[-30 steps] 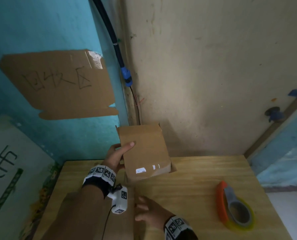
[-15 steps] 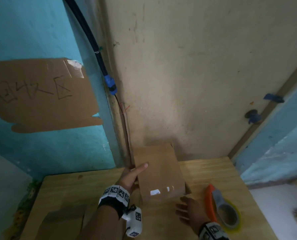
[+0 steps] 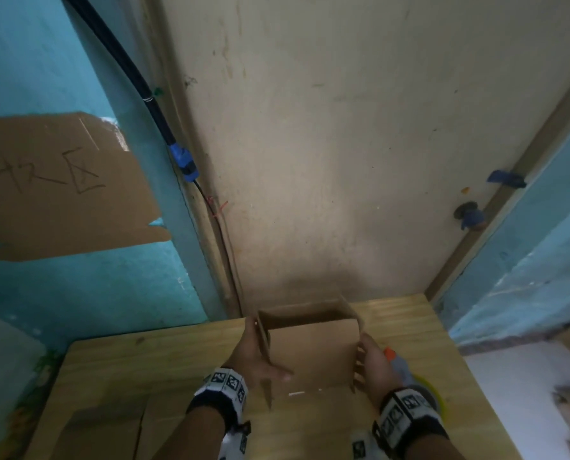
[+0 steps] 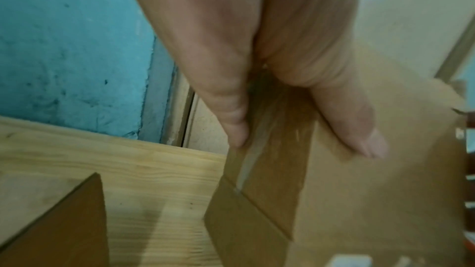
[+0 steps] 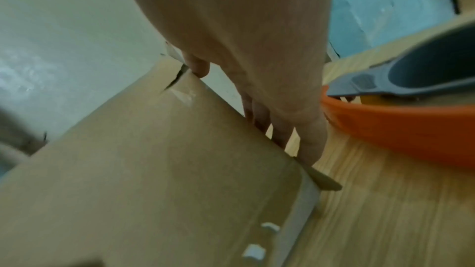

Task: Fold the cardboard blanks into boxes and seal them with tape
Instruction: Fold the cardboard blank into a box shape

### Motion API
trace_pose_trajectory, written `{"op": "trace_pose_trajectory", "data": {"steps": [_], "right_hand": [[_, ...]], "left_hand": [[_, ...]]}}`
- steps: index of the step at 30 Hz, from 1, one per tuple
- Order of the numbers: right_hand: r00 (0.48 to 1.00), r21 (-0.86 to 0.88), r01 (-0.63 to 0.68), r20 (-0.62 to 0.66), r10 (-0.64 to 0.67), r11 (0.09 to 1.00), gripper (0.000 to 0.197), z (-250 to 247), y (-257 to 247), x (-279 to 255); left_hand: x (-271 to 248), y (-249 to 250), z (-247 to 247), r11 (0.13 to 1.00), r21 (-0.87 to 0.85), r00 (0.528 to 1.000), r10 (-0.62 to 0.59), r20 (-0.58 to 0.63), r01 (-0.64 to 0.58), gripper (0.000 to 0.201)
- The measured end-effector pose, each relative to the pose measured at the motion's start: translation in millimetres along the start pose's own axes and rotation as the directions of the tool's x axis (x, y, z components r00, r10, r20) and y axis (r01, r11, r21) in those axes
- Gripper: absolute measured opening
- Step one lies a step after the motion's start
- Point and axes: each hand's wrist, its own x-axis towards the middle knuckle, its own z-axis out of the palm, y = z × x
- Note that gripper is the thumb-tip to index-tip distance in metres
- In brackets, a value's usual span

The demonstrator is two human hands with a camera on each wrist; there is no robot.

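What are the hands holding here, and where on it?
Both hold the cardboard box: left hand grips its left side edge, right hand its right side edge.

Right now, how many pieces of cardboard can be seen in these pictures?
3. The box held between the left hand and right hand; a flat blank on the table's near left; a written sign on the blue wall. More may lie outside the views.
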Motion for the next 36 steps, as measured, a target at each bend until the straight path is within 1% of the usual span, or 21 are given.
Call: {"op": "trace_pose_trajectory", "data": {"steps": [3, 5, 6, 10, 12, 13, 14, 15, 16, 17, 18, 19, 21, 23, 26, 27, 29, 30, 32, 34, 36], "right_hand": [[0.999, 0.055, -0.047, 0.005, 0.047, 0.997, 0.061, -2, -10, -4], [0.998, -0.006, -0.05, 0.048, 0.05, 0.999, 0.071, -4, -14, -8], [0.997, -0.043, -0.034, 0.072, 0.037, 0.998, 0.071, -5, -14, -11], [0.988, -0.121, 0.086, 0.142, -0.068, 0.989, 0.045, -5, -10, -12], [0.987, -0.093, 0.115, 0.124, -0.104, 0.989, 0.041, -5, -6, -7], [0.984, -0.099, 0.14, 0.128, -0.127, 0.985, 0.042, -5, -4, -5], [0.977, -0.128, 0.172, 0.146, -0.153, 0.977, 0.044, -5, -2, -1], [0.969, -0.157, 0.208, 0.17, -0.182, 0.965, 0.047, -4, 0, 3], [0.96, -0.187, 0.241, 0.187, -0.206, 0.952, 0.049, -4, 1, 8], [0.955, -0.209, 0.26, 0.201, -0.218, 0.943, 0.05, -3, 2, 11], [0.953, -0.236, 0.268, 0.21, -0.221, 0.934, 0.051, -3, 3, 12], [0.951, -0.26, 0.278, 0.214, -0.226, 0.925, 0.052, -1, 5, 14], [0.949, -0.305, 0.291, 0.216, -0.232, 0.907, 0.053, 0, 6, 14], [0.951, -0.349, 0.293, 0.207, -0.231, 0.89, 0.055, 0, 6, 16], [0.942, -0.411, 0.321, 0.233, -0.243, 0.853, 0.057, -1, 6, 18], [0.939, -0.429, 0.331, 0.24, -0.248, 0.841, 0.058, -1, 5, 18], [0.94, -0.455, 0.331, 0.231, -0.249, 0.827, 0.063, -1, 1, 16], [0.942, -0.466, 0.328, 0.228, -0.247, 0.821, 0.065, -1, 0, 16], [0.943, -0.487, 0.325, 0.236, -0.236, 0.811, 0.066, -3, -1, 17], [0.939, -0.507, 0.333, 0.256, -0.23, 0.795, 0.067, -6, 0, 16], [0.936, -0.528, 0.334, 0.284, -0.209, 0.781, 0.07, -8, 1, 17]], "left_hand": [[-7, -3, 1, 0.992, 0.123, 0.999, 0.034, -0.016, -0.031, 0.141], [-11, -5, 3, 0.982, 0.189, 1.0, 0.025, -0.012, -0.022, 0.138], [-13, -7, 4, 0.979, 0.205, 1.0, 0.004, -0.001, -0.004, 0.139], [-16, -8, 8, 0.97, 0.229, 0.993, -0.098, 0.058, 0.082, 0.163], [-16, -9, 9, 0.967, 0.211, 0.979, -0.17, 0.109, 0.145, 0.169], [-17, -10, 10, 0.975, 0.146, 0.973, -0.19, 0.129, 0.17, 0.166], [-18, -14, 10, 0.981, 0.044, 0.97, -0.192, 0.147, 0.187, 0.156], [-20, -16, 11, 0.974, -0.096, 0.97, -0.188, 0.156, 0.205, 0.14], [-22, -18, 11, 0.931, -0.266, 0.965, -0.215, 0.15, 0.249, 0.121], [-23, -18, 11, 0.843, -0.449, 0.955, -0.267, 0.128, 0.296, 0.102], [-24, -16, 11, 0.755, -0.582, 0.946, -0.311, 0.088, 0.302, 0.085], [-24, -14, 12, 0.713, -0.651, 0.943, -0.332, 0.014, 0.261, 0.067], [-22, -3, 12, 0.802, -0.579, 0.942, -0.291, -0.168, 0.145, 0.038], [-21, 3, 11, 0.888, -0.452, 0.943, -0.216, -0.254, 0.082, 0.041], [-22, 11, 16, 0.965, -0.261, 0.949, -0.066, -0.31, -0.018, 0.045], [-22, 13, 17, 0.977, -0.202, 0.937, -0.01, -0.349, -0.065, 0.044], [-22, 18, 19, 0.986, -0.064, 0.893, 0.109, -0.438, -0.151, 0.044], [-21, 21, 19, 0.984, 0.015, 0.878, 0.165, -0.449, -0.178, 0.045], [-17, 26, 17, 0.973, 0.138, 0.893, 0.225, -0.39, -0.184, 0.043], [-14, 30, 16, 0.966, 0.218, 0.942, 0.197, -0.271, -0.139, 0.046], [-14, 34, 16, 0.961, 0.26, 0.975, 0.146, -0.166, -0.099, 0.06]]}}
